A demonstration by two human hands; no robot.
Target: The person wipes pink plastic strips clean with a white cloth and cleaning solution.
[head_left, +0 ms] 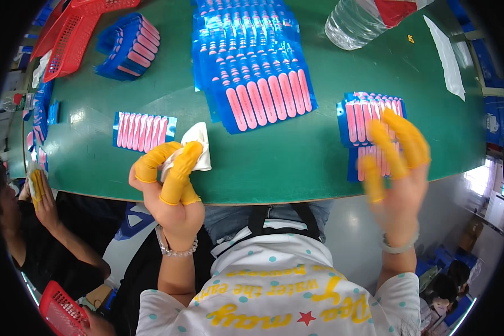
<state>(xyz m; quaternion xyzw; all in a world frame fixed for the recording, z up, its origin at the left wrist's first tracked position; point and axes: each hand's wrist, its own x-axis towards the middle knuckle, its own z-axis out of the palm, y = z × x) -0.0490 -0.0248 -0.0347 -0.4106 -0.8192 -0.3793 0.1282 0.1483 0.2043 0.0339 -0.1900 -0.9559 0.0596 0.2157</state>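
A folded white cloth point(201, 139) is pinched in my left hand point(172, 182), which wears yellow finger cots. Just beyond those fingers a blue sheet with a row of pink strips point(143, 132) lies flat on the green table point(263, 179). My right hand point(400, 168), also in yellow finger cots and slightly blurred, reaches over a small pile of blue sheets with pink strips point(357, 123) near the right front. Its fingers are apart, with nothing visible between them. Whether the fingertips touch the pile I cannot tell.
A large overlapping stack of blue-and-pink sheets point(269, 101) fills the table's middle. A curved bundle of them point(130, 47) and red baskets point(73, 42) are at far left. A clear bottle point(350, 25) and white strip point(445, 59) lie far right. A co-worker's gloved hand point(42, 196) is at left.
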